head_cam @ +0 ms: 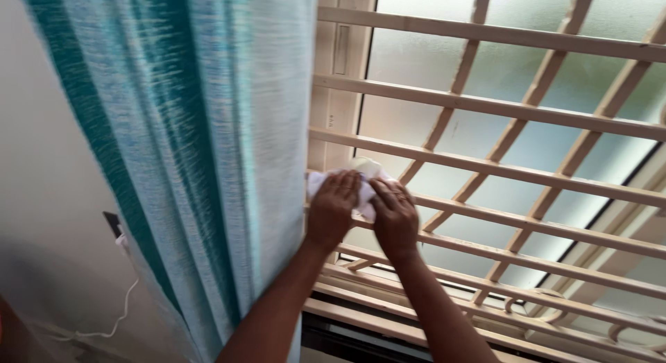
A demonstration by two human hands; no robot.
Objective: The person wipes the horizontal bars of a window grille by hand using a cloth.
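A window with frosted glass (423, 65) fills the right of the view, and a cream grille (485, 169) of crossing bars stands in front of it. The window frame (340, 58) runs up just left of the grille. A teal and white curtain (187, 141) hangs to the left, its edge beside the frame. Farther left is a pale wall (41, 183) with a dark socket (111, 223) and a white cable (125, 300) trailing down from it.

Both hands are raised to the grille near its left end. The left hand (331, 209) lies flat on a white cloth (364, 189), fingers (341, 186) together and bent over the cloth, pressing it to a bar. The right hand (395, 214) sits just beside it, touching the same cloth, its fingers (383, 189) curled down onto the fabric and close together. The cloth is bunched under and between the fingertips of both hands; a fold shows above the left fingers and a corner pokes out left of them, by the frame. A little hangs between the two palms. The cloth rests against the bar that runs behind both hands.
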